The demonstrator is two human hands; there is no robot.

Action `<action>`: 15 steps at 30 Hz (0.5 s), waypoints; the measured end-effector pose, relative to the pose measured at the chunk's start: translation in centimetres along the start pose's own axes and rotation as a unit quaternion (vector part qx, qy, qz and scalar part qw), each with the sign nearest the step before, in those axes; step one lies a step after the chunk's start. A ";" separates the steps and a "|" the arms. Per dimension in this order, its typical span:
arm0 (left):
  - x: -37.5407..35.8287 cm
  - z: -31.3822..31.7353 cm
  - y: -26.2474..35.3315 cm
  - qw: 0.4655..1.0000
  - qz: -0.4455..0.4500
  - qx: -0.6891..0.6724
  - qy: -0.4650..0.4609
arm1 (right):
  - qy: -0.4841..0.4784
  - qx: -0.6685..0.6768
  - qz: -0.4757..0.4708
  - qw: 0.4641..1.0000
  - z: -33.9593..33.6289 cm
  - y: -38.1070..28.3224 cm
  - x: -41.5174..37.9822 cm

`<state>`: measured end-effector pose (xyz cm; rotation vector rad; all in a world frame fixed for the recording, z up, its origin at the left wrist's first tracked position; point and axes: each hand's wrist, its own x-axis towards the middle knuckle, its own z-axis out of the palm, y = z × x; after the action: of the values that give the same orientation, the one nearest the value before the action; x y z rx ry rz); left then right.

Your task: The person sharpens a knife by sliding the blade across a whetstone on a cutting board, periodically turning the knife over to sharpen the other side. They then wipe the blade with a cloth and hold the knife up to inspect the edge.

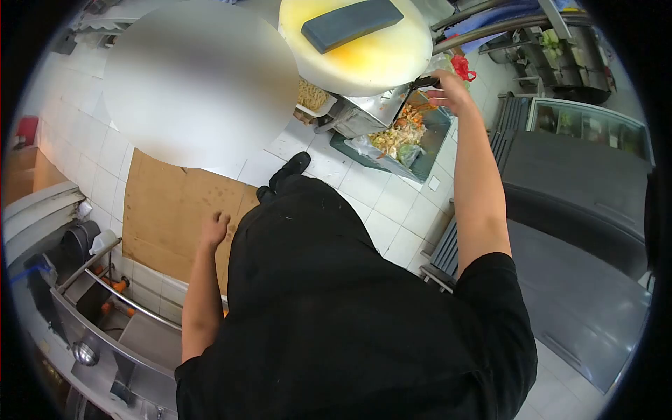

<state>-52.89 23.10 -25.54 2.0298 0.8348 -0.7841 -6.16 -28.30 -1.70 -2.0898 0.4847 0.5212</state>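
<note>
My right hand (448,92) reaches to the edge of a round white board (413,52), its fingers around the black handle of a tool (423,83). The tool's thin dark lower part points down beside a metal box-like surface (369,112). A dark grey rectangular block (350,24) lies on the board, whose top has yellow stains. Below my right hand, a green bin (439,140) holds food scraps (402,136). At my left side hangs my left hand (218,228), loosely curled with nothing visible in it, above brown cardboard.
Flat cardboard (164,217) covers white floor tiles (367,185). A metal sink unit with rails (133,301) stands at the lower left. Grey metal cabinets (574,168) line the right. Noodles (310,96) sit in a container beside the board. A large blurred patch hides the upper left.
</note>
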 end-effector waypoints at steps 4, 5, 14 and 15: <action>-2.2 5.6 -14.0 0.994 -0.079 0.052 -0.053 | 0.043 -0.076 -0.029 0.996 4.1 0.8 -1.0; -2.8 6.6 -17.0 0.991 -0.083 0.060 -0.090 | 0.045 -0.074 -0.031 0.996 4.5 1.0 -0.9; -5.7 6.2 -17.1 0.994 -0.047 -0.060 -0.080 | 0.118 -0.169 -0.064 0.976 1.7 1.9 2.8; -5.2 5.9 -15.2 0.986 -0.093 -0.121 -0.066 | 0.097 -0.122 -0.026 0.987 0.6 0.5 2.6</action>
<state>-69.07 23.83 -31.04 1.6849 1.0025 -0.8663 -4.36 -28.43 -3.78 -2.3962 0.4963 0.3626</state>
